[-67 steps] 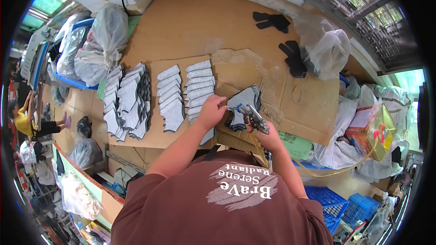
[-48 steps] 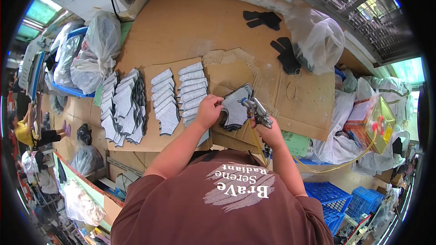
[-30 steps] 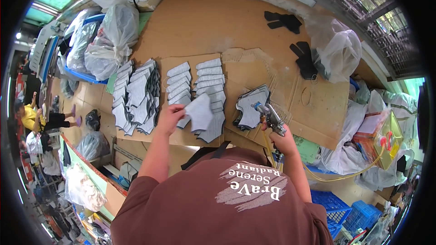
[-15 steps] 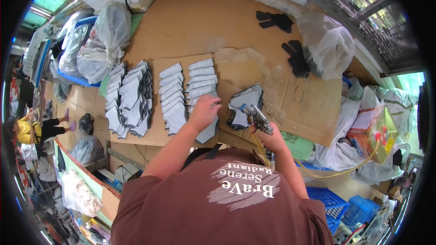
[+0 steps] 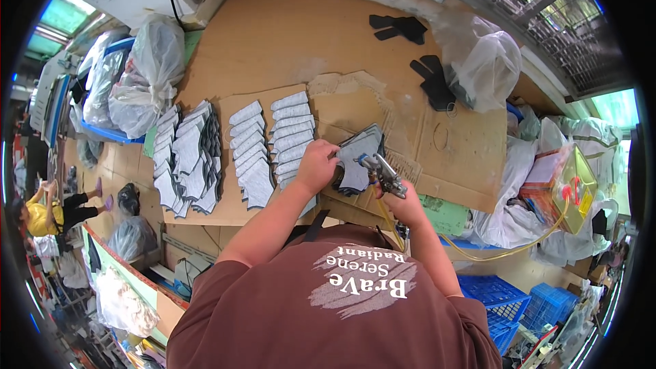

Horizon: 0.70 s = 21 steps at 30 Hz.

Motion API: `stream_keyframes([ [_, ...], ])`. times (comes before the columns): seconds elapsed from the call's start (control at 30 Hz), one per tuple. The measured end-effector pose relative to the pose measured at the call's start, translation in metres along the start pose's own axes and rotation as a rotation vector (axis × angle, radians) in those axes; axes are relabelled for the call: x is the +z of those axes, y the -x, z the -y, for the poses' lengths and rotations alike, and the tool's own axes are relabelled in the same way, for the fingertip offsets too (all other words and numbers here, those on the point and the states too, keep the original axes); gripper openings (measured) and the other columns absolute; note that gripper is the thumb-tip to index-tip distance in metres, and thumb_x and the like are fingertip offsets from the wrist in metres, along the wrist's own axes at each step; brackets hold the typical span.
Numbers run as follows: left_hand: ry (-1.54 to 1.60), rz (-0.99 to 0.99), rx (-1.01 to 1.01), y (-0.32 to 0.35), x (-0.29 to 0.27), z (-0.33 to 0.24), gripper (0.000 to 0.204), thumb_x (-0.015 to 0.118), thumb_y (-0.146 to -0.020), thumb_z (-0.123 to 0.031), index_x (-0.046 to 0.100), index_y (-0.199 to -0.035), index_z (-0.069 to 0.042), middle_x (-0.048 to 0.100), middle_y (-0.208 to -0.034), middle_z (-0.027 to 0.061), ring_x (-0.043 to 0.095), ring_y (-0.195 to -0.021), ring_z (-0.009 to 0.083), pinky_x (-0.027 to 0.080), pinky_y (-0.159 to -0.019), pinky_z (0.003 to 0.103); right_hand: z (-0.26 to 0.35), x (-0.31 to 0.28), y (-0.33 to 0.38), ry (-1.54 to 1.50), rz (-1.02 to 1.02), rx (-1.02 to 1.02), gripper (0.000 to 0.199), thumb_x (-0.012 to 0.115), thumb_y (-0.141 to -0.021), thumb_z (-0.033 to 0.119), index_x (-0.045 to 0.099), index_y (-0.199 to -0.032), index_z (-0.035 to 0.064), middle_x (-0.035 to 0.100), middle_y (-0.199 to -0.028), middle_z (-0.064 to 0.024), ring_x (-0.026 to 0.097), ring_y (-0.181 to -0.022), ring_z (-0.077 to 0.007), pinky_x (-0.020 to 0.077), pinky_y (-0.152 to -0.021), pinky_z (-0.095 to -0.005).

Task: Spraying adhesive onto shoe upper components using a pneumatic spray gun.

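My right hand (image 5: 404, 206) is wrapped around the grip of a metal spray gun (image 5: 386, 175) with a yellow hose. The gun's front points left, over a small stack of grey, curved fabric cut pieces (image 5: 362, 147) with dark edges. At the left edge of that stack is my left hand (image 5: 318, 166), its fingers pinched together on a grey piece. Left of it lie overlapping rows of similar pieces, one row (image 5: 290, 119) partly behind my left hand and forearm, another row (image 5: 247, 140) beside it. Further left are thicker overlapping piles (image 5: 195, 147).
Cardboard (image 5: 273, 41) covers the table. Black cut pieces (image 5: 432, 82) lie at the back right beside a clear plastic bag (image 5: 488, 61). The hose (image 5: 506, 260) runs right to a yellowish container (image 5: 577, 171). Bagged goods (image 5: 147, 75) stand at the left; blue crates (image 5: 492, 301) sit below right.
My left hand has moved right, from over the row of grey pieces to the edge of the small stack. The spray gun stays over the stack. The whole view has shifted slightly.
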<state>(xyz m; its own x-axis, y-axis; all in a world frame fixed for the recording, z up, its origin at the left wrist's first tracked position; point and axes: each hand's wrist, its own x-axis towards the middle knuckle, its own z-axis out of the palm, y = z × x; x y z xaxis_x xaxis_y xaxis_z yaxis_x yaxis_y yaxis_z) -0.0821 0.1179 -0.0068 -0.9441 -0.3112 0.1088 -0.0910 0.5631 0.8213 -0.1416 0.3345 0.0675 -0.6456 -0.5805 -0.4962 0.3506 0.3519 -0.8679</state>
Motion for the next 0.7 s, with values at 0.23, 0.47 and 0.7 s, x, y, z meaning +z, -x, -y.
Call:
stream_keyframes([
  [0.23,0.01,-0.016,0.012,-0.001,0.001,0.001,0.023,0.067,-0.064,0.0,0.061,-0.087,0.0,0.056,-0.078,0.0127,0.053,-0.077,0.0294,0.044,-0.07,0.035,-0.003,-0.015,0.0,0.023,-0.129,0.056,0.018,0.047,-0.074,0.002,0.058,-0.087,0.0035,0.056,-0.076,0.0006,0.051,-0.069,-0.0081,0.042,-0.062,-0.0228],
  [0.47,0.283,-0.037,-0.254,0.007,-0.001,0.007,0.016,0.064,-0.071,0.0,0.06,-0.086,0.001,0.06,-0.08,0.0084,0.056,-0.072,0.0164,0.046,-0.066,0.027,-0.014,-0.019,-0.001,-0.033,-0.134,-0.064,0.018,0.051,-0.074,0.005,0.059,-0.09,0.0058,0.058,-0.08,0.002,0.047,-0.061,-0.0054,0.0382,-0.052,-0.0214],
  [0.7,0.798,-0.113,-0.716,0.066,-0.087,0.062,0.016,0.06,-0.076,0.003,0.057,-0.091,0.003,0.058,-0.081,0.0073,0.056,-0.07,0.0143,0.048,-0.066,0.025,-0.008,-0.019,0.005,-0.021,0.03,-0.066,0.022,0.05,-0.073,0.002,0.057,-0.094,0.0021,0.058,-0.089,-0.0009,0.051,-0.085,-0.0111,0.0401,-0.079,-0.025],
])
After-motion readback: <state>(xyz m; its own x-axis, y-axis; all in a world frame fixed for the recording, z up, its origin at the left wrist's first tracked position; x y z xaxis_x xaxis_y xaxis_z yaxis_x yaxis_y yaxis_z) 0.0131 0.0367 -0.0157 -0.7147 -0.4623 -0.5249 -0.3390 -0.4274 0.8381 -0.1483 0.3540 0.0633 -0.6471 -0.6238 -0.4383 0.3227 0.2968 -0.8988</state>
